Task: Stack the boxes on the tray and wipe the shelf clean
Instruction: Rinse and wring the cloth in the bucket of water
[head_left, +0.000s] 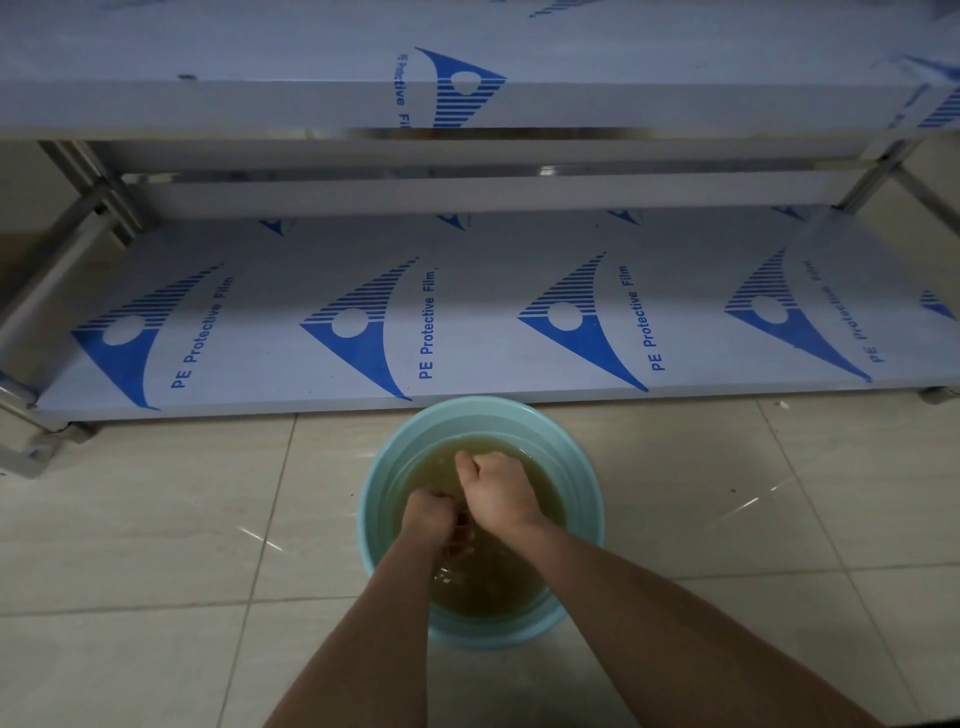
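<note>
A light blue bucket (387, 457) stands on the floor just in front of the shelf unit, holding murky yellowish water (485, 587). Both my hands are over the water inside it. My left hand (428, 514) and my right hand (496, 488) are clenched into fists close together, gripping a wet cloth (462, 535) between them. The cloth is mostly hidden by my fingers. The lower shelf (493, 332) is bare, covered in white film with blue triangular logos. No boxes or tray are in view.
An upper shelf (260, 67) with the same film overhangs the lower one. Metal legs (78, 208) stand at the left and at the far right. The floor (156, 519) is pale tile around the bucket.
</note>
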